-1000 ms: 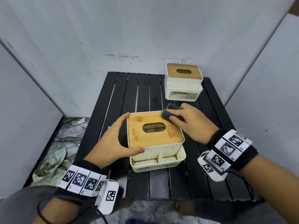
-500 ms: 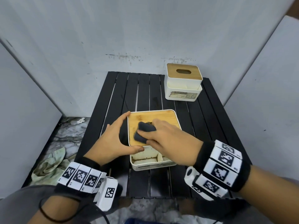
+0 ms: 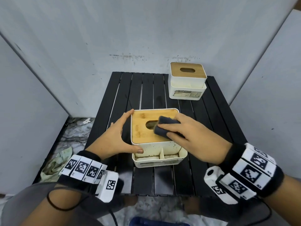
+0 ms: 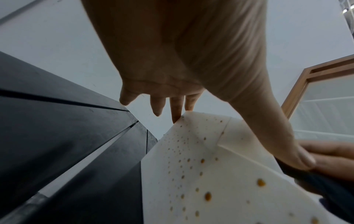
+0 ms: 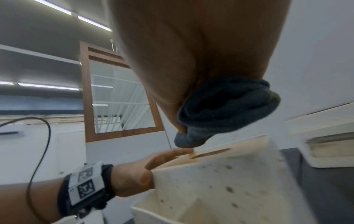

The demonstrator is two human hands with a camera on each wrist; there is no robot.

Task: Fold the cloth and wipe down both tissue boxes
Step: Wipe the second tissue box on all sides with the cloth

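The near tissue box point(image 3: 146, 136) has a bamboo lid with a slot and a white body speckled with brown spots point(image 4: 201, 174). My right hand point(image 3: 172, 132) grips the folded dark grey cloth point(image 3: 162, 129) and presses it on the lid beside the slot; the cloth point(image 5: 226, 106) is bunched under the fingers. My left hand point(image 3: 123, 132) braces the box's left wall with straight fingers, thumb on the front corner. The second tissue box point(image 3: 187, 82) stands untouched at the table's back right.
The black slatted table point(image 3: 146, 88) is hemmed in by grey walls on the left, back and right. A crumpled pale green rag point(image 3: 55, 162) lies on the marble floor to the left. The table's front edge is just below my wrists.
The right hand swept the cloth from the lid's back right corner to its front left, then back toward the slot's right side. The left hand kept its place on the box.
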